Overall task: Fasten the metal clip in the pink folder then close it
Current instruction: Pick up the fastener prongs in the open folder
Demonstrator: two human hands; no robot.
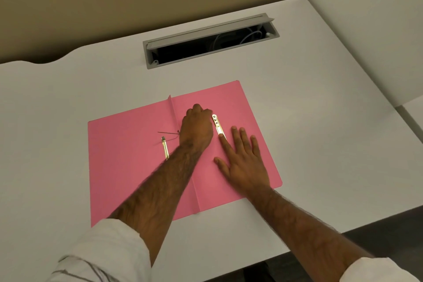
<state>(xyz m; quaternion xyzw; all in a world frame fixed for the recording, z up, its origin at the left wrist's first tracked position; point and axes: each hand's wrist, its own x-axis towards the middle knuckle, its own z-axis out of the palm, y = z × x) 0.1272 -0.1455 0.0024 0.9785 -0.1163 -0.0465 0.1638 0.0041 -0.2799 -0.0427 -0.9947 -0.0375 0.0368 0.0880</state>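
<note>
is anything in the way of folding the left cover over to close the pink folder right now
Yes. Both hands lie on the open pink folder: the left hand by the spine, the right hand flat on the right half, a finger on a metal strip. A second metal strip and a thin prong lie loose.

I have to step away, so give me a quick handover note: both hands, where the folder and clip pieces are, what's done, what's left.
Left hand: curled, knuckles up, at the upper end of the metal strip; what it grips is hidden.
Right hand: flat, open, index fingertip on the strip's lower end.
Pink folder: open flat on the desk. A second metal bar lies loose on the left leaf beside a thin prong.
Done: folder opened.
Left: fasten the clip, close the folder.
</note>
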